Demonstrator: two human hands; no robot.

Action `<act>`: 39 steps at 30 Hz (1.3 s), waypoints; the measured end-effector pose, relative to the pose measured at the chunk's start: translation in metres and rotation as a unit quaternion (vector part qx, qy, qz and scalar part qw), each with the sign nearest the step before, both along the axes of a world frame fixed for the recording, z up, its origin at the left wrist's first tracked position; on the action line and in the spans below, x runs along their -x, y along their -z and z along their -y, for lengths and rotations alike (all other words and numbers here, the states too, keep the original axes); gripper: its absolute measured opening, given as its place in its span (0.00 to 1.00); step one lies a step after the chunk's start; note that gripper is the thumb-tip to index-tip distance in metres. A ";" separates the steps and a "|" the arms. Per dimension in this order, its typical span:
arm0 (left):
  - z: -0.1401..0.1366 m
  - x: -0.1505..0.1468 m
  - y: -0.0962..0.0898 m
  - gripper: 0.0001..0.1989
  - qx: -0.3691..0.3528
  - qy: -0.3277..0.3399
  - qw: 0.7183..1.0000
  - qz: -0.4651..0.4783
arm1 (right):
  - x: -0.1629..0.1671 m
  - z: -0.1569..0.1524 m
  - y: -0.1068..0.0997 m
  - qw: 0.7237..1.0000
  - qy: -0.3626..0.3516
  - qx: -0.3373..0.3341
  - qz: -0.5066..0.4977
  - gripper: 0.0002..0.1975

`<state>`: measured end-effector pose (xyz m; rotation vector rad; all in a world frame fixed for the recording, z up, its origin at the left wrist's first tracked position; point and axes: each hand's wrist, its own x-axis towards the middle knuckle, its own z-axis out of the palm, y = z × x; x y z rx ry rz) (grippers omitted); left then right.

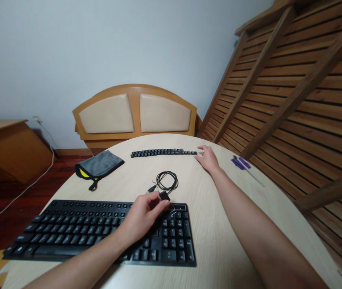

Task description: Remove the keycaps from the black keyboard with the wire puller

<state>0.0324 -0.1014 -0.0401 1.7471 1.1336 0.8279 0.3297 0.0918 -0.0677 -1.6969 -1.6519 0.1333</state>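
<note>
My left hand is closed on a keycap puller, a small black handle with thin wires, above the right part of a black keyboard. Bare switch stems show along the keyboard's back rows, while the front rows carry keycaps. On the far side of the table my right hand rests at the right end of a line of loose black keycaps. Its thumb and fingers are apart, close beside the last keycap, and I see nothing held between them.
Behind the keyboard lies a coiled black cable with a USB plug. A grey cloth with a yellow underside is at the left. A purple-handled tool lies near the round table's right edge. Wooden slats lean beyond it.
</note>
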 end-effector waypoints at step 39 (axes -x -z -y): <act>0.011 -0.011 -0.010 0.17 -0.134 0.015 0.983 -0.122 | 0.062 0.213 -0.048 0.891 -0.412 0.190 -0.019 0.24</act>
